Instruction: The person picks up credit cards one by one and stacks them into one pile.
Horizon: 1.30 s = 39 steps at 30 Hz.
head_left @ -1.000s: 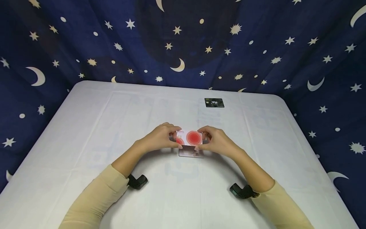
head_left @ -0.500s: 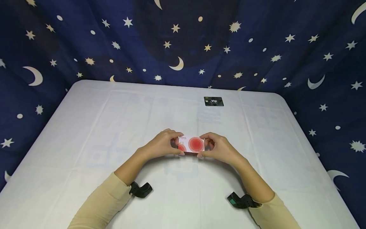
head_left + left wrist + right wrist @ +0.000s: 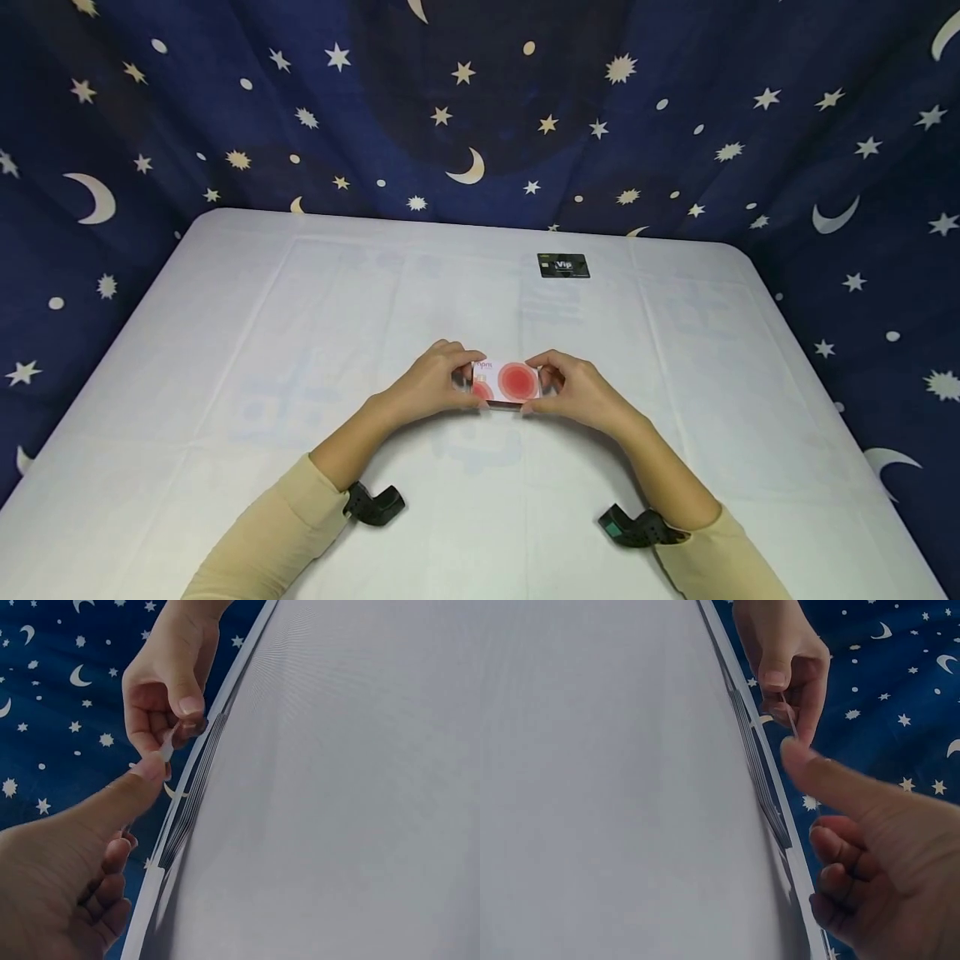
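Observation:
A white card with red circles (image 3: 507, 381) is held level between both hands over the middle of the table. My left hand (image 3: 437, 381) pinches its left end, thumb at the near edge. At the opposite end, my right hand (image 3: 573, 387) pinches it likewise. Both wrist views show the card nearly edge-on, a thin sliver (image 3: 169, 745) between the fingertips. Close under it, a low layered stack with striped edges (image 3: 193, 796) lies along the table surface. From the head view the card hides most of that stack; only a dark strip shows at the near edge.
A black card marked "Vip" (image 3: 564, 266) lies toward the back of the white-covered table (image 3: 300, 517). A dark blue curtain with stars and moons (image 3: 480, 100) hangs behind and along the sides. Black wrist cameras (image 3: 375, 505) sit at both sleeves.
Both hands have brought the red-circled card slightly nearer, so it now covers most of what showed beneath it a second ago. The grip stays the same; the black card lies still.

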{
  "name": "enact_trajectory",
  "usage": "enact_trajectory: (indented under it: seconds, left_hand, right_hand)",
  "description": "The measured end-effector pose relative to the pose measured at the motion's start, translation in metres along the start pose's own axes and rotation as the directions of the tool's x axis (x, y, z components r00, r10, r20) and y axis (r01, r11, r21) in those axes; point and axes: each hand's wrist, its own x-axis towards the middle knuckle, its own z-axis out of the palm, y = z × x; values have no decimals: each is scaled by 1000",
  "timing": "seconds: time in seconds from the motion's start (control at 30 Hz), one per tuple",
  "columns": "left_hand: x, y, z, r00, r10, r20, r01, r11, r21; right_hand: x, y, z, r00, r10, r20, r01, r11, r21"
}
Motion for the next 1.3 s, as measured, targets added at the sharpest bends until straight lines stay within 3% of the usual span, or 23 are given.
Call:
enact_trajectory:
  seconds: [0.33, 0.63, 1.3]
  left_hand:
    - [0, -7, 10, 999, 7, -31, -5, 998, 70]
    - [-2, -10, 13, 998, -25, -56, 32, 992, 123]
    - [-6, -11, 12, 997, -72, -33, 75, 992, 98]
  right_hand:
    - [1, 3, 6, 1000, -4, 20, 4, 1000, -18]
    - [2, 3, 7, 999, 2, 34, -1, 999, -36]
    - [1, 6, 10, 998, 20, 52, -17, 999, -51]
